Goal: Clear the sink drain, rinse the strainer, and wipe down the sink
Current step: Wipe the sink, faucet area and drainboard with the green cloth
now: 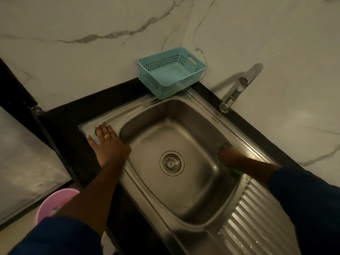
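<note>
marble-patterned white wall (92,19), veined in grey, fills the back; a black countertop (60,126) runs below it and carries the stainless steel sink (193,115), its basin streaked and wet; a ribbed drainboard (257,218) lies to the basin's right; a teal perforated basket (165,91) sits at the sink's far edge against the wall, partly over the rim; a pink bucket (53,203) stands low at the left, partly hidden behind the left forearm; a chrome tap (237,87) stands by the wall beyond the basin's far right corner; the left hand (108,142) lies flat on the sink's left rim, fingers straight and spread, grasping nothing; the right hand (230,155) is inside the basin against its right wall, fingers curled round a green pad (238,172) pressed to the steel; the strainer (172,162) sits in the drain at the middle of the basin floor, apart from both hands; a gold ring (107,136) shows on a left finger.
</note>
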